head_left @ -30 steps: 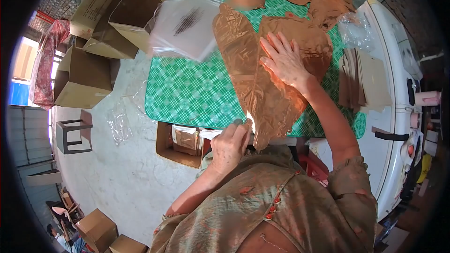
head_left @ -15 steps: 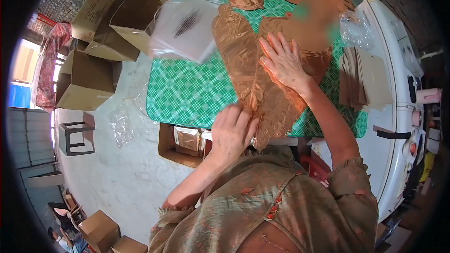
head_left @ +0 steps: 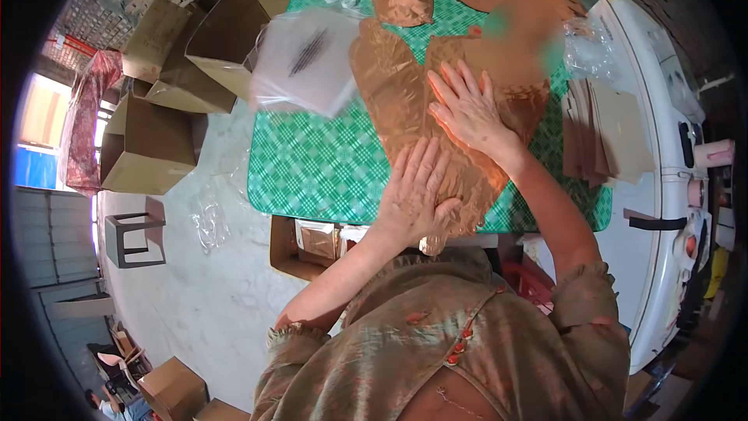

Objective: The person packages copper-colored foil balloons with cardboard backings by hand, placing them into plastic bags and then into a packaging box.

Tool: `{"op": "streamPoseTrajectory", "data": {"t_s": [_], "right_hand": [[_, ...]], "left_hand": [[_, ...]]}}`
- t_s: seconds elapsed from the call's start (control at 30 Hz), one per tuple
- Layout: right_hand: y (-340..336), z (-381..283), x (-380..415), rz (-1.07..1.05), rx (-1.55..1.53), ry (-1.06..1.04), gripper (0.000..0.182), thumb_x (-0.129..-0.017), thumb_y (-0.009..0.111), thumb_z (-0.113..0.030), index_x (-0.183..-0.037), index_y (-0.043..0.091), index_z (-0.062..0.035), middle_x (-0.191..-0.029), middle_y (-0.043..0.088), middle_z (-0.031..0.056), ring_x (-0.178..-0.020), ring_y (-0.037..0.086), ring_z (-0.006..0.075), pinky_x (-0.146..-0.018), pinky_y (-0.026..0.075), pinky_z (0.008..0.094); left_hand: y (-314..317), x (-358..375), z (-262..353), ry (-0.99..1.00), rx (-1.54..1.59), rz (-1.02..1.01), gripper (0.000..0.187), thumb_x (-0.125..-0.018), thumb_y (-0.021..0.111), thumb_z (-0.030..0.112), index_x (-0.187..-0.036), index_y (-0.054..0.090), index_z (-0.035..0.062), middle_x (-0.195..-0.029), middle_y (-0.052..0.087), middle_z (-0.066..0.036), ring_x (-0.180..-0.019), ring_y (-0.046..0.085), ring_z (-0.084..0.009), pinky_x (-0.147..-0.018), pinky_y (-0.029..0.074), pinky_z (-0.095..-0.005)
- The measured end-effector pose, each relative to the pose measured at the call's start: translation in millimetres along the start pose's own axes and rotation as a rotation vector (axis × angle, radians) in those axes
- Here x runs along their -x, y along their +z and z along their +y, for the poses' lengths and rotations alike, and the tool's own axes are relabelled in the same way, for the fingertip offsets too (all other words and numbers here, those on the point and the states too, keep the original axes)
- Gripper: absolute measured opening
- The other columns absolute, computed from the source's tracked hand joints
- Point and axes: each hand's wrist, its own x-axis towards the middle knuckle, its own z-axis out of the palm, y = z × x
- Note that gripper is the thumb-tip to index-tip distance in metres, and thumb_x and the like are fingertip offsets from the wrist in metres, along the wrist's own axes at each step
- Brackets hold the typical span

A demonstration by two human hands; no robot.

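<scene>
- Pressing flat now, the left hand [head_left: 417,191] is lying on the copper foil sheet [head_left: 405,101], having left the near table edge where it was pinching the foil a second ago.
- Keeping its place, the right hand [head_left: 467,105] is resting farther up the sheet.
- Blurring is hiding the foil's far right part.
- Spreading open, all fingers are lying on top of the foil, which is covering the green checked table [head_left: 312,164].

Bright daylight, fisheye-warped edges, dark vignette corners.
</scene>
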Motion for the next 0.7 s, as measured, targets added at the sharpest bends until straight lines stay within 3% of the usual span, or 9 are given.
{"op": "streamPoseTrajectory", "data": {"t_s": [0.27, 0.37, 0.5, 0.6, 0.7], "right_hand": [[-4.6, 45.3, -34.0, -0.069, -0.009, 0.224, 0.06, -0.108, 0.039, -0.045, -0.161, 0.03, -0.0181, -0.17, 0.022, 0.01, -0.158, 0.014, 0.0328, -0.122, 0.01, 0.0658], [10.6, 85.5, -49.9, 0.013, 0.025, 0.203, 0.06, -0.108, 0.036, -0.047, -0.161, 0.032, -0.0192, -0.17, 0.023, 0.0069, -0.158, 0.013, 0.0271, -0.124, 0.009, 0.065], [-6.9, 93.1, -56.9, -0.056, 0.126, 0.247, 0.06, -0.109, 0.034, -0.046, -0.161, 0.031, -0.0168, -0.17, 0.023, 0.0075, -0.158, 0.014, 0.0277, -0.124, 0.01, 0.0635], [-5.2, 74.7, -43.0, 0.062, 0.265, 0.062, 0.061, -0.11, 0.032, -0.047, -0.162, 0.03, -0.0163, -0.171, 0.021, 0.0087, -0.158, 0.013, 0.0287, -0.124, 0.009, 0.064], [-25.7, 27.4, -9.1, -0.001, 0.093, -0.015, 0.061, -0.11, 0.032, -0.047, -0.162, 0.03, -0.0169, -0.17, 0.02, 0.0101, -0.159, 0.013, 0.0301, -0.124, 0.007, 0.0646]], "left_hand": [[-3.4, -1.3, 1.4, 0.016, -0.015, -0.008, 0.08, -0.098, 0.055, 0.053, -0.154, 0.04, -0.0028, -0.161, 0.035, -0.023, -0.153, 0.027, -0.0391, -0.126, 0.019, -0.0511], [-0.4, 0.3, 1.1, 0.018, -0.027, 0.001, 0.08, -0.098, 0.055, 0.053, -0.154, 0.04, -0.0022, -0.162, 0.034, -0.023, -0.153, 0.027, -0.0386, -0.126, 0.019, -0.0511], [0.2, 2.4, 1.4, 0.02, -0.027, 0.023, 0.078, -0.099, 0.053, 0.053, -0.154, 0.04, -0.0018, -0.163, 0.033, -0.023, -0.153, 0.026, -0.0378, -0.126, 0.019, -0.0513], [0.9, 1.1, 0.1, 0.02, -0.022, 0.024, 0.077, -0.1, 0.051, 0.053, -0.154, 0.041, -0.0017, -0.163, 0.033, -0.023, -0.154, 0.026, -0.0373, -0.126, 0.018, -0.0515], [-0.6, 1.5, 1.0, 0.017, -0.027, 0.01, 0.076, -0.101, 0.049, 0.053, -0.153, 0.043, -0.0018, -0.163, 0.033, -0.023, -0.154, 0.025, -0.0371, -0.126, 0.017, -0.0514]]}}
